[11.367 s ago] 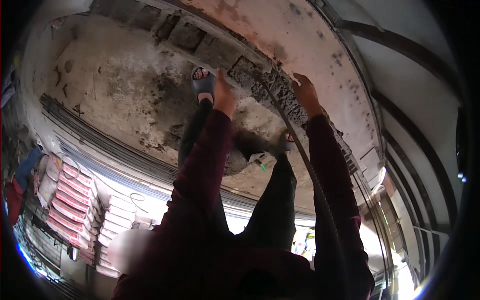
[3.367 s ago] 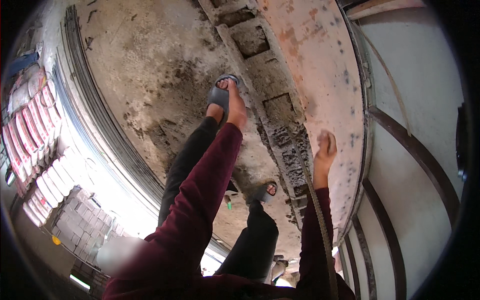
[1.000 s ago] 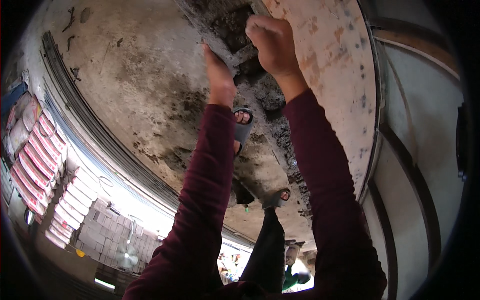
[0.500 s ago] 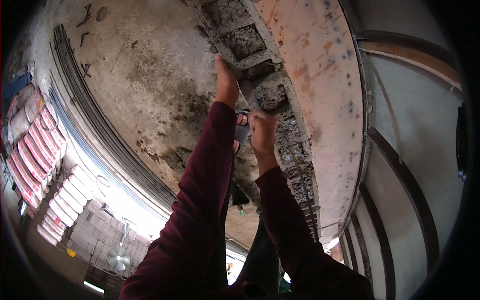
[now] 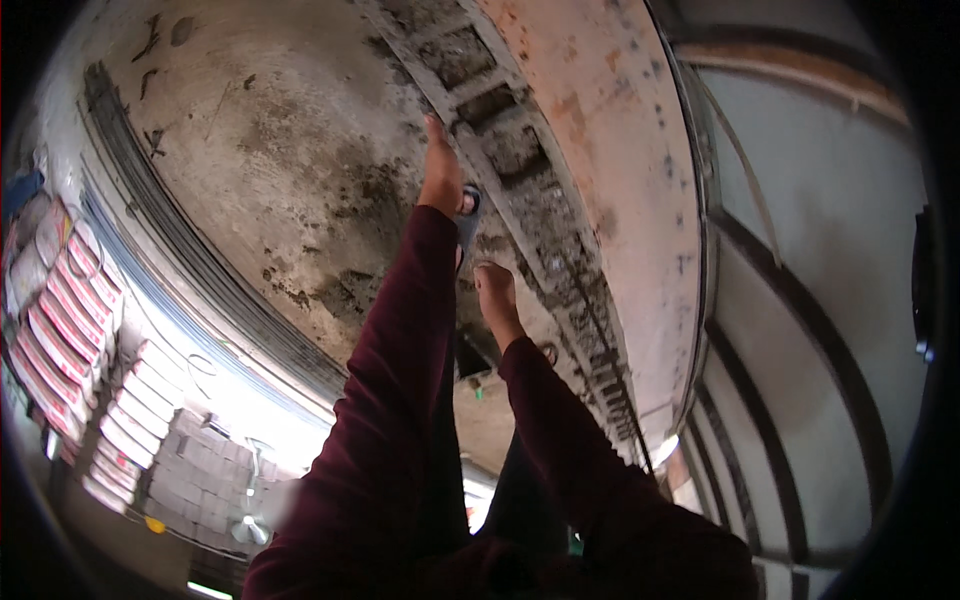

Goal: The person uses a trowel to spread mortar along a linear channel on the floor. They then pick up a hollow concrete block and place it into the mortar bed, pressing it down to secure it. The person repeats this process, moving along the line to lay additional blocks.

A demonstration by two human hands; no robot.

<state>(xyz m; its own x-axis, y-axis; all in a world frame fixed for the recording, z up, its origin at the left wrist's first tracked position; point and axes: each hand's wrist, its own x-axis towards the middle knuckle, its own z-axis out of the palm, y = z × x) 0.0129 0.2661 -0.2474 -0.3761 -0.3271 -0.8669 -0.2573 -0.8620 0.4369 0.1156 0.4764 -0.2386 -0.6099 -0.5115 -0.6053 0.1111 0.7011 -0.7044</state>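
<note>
My left hand (image 5: 440, 170) reaches far forward, side-on, beside the left edge of a long, ladder-like row of rectangular compartments (image 5: 487, 107) with rough grey material in it. The finger that shows is stretched out; the rest of that hand is hidden. Nearer to me, my right hand (image 5: 496, 290) is closed, its fingers curled, just left of the same row. Whatever it may hold is hidden. A sandalled foot (image 5: 468, 203) shows between my hands. Both my sleeves (image 5: 400, 330) are dark maroon.
Stained concrete floor (image 5: 290, 130) spreads to the left, with long thin bars (image 5: 190, 240) along it. Stacked red-and-white sacks (image 5: 65, 340) and grey blocks (image 5: 195, 470) lie beyond. A pale, spotted board (image 5: 590, 130) runs along the right, beside a framed wall (image 5: 800, 230).
My right hand has drawn back toward me and left, away from the compartments. The view has shifted somewhat, and the left hand stays stretched forward.
</note>
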